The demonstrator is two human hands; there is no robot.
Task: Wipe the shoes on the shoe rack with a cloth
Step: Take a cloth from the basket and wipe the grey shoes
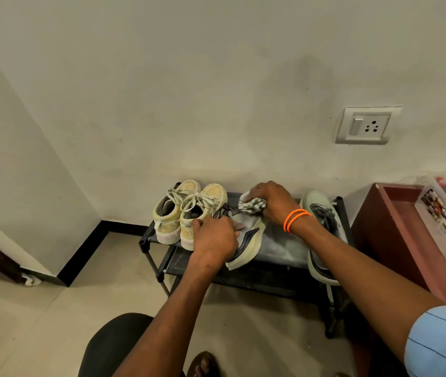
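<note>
The grey trainer (246, 240) in hand lies tipped on the top shelf of the black shoe rack (284, 246), its heel and pale sole hanging over the front edge. That overhang looks like the main risk: a firm wipe toward the person could push it off the shelf onto the floor, since only the left hand (215, 238) steadies it. Its loose dark laces (226, 210) trail toward the pair of yellowish lace-up sneakers (189, 210) just beside it, and the cloth could snag them and drag the neighbouring shoe. The shelf surface looks dusty, so a cloth that brushes it might carry grime back onto the shoe.

The left hand comes in from below, palm down, fingers curled over the collar and side of the grey trainer; its grip is closed round the shoe's upper edge. The right hand (273, 204), with orange bands (295, 220) at the wrist, reaches across from the right with the wrist bent, knuckles up, and holds a bunched striped cloth (251, 204) pressed against the toe end of the same trainer; the fingers are wrapped round the cloth, pinching it into a wad.

The trainer's mate (322, 229) lies on the right end of the same shelf, partly hidden behind the right forearm, well apart from the one being wiped. Whether either pair has been cleaned cannot be told.
</note>
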